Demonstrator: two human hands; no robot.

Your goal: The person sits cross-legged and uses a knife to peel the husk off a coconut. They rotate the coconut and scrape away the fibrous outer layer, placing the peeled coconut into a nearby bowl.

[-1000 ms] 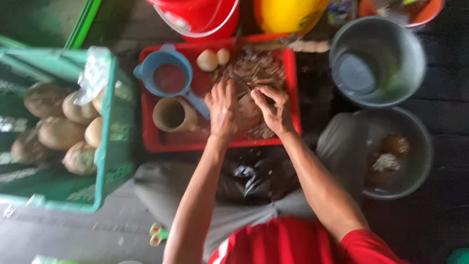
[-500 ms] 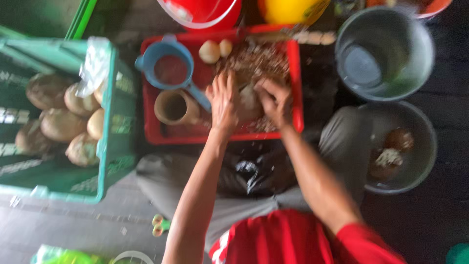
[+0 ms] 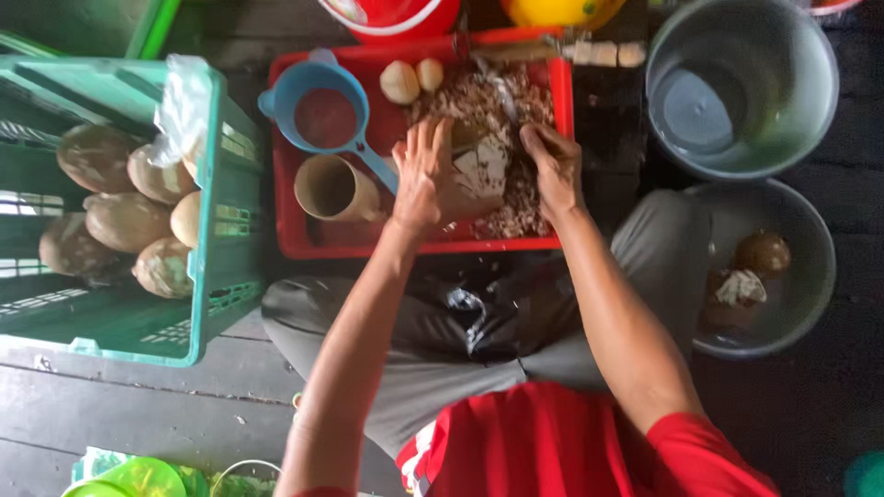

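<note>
1. The left hand [image 3: 425, 179] lies spread over a pale, partly husked coconut [image 3: 481, 170] inside the red tray [image 3: 304, 241]; its grip is loose, fingers splayed.
2. The right hand [image 3: 551, 166] is closed round the coconut's far side, amid brown husk shreds [image 3: 479, 101].
3. A blue scoop [image 3: 324, 110] and a tan cup [image 3: 333, 188] sit just beside the left hand.
4. A green crate [image 3: 207, 304] of coconuts stands to the left.
</note>
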